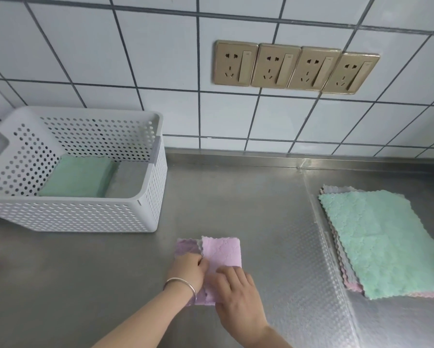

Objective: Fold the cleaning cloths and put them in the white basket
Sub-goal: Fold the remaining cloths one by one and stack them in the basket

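Observation:
A pink cleaning cloth [221, 252] lies partly folded on the steel counter near the front middle, its darker underside showing at the left. My left hand [187, 270] grips the cloth's left part with curled fingers. My right hand [238, 295] presses flat on the cloth's near right part. The white perforated basket [85, 217] stands at the left against the wall, with a folded green cloth [77, 177] and a grey one [128, 179] inside. A stack of unfolded cloths [384, 242], green on top, lies at the right.
The steel counter [85, 285] runs to a tiled wall with a row of gold sockets [296, 67]. An embossed strip of the counter [293, 247] lies between the pink cloth and the stack. A silver bracelet [183, 285] circles my left wrist.

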`<action>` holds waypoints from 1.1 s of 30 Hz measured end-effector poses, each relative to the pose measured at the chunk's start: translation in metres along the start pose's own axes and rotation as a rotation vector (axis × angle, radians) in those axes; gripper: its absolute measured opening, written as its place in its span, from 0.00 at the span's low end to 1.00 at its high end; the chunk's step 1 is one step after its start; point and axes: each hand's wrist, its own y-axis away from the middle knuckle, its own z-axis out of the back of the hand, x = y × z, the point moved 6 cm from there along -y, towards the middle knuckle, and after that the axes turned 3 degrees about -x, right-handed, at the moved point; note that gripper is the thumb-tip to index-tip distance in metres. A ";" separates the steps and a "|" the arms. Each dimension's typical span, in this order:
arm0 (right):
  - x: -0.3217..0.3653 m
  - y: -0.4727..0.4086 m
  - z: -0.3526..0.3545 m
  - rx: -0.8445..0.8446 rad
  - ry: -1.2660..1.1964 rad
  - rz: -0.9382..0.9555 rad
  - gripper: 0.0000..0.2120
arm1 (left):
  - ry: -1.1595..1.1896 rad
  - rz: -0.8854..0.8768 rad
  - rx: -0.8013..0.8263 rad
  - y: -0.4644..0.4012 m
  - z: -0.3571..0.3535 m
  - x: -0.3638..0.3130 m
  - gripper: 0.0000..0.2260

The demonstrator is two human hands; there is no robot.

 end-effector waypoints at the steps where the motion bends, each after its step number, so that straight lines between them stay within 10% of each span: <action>1: -0.004 0.003 -0.005 0.035 0.031 -0.028 0.20 | 0.032 0.013 -0.016 0.000 -0.001 0.005 0.17; 7: -0.029 0.021 -0.032 0.314 0.076 -0.175 0.47 | 0.171 0.108 -0.108 -0.002 0.002 0.037 0.18; 33: -0.021 0.017 -0.046 0.268 0.136 -0.080 0.46 | 0.342 0.332 -0.262 -0.020 0.009 0.068 0.04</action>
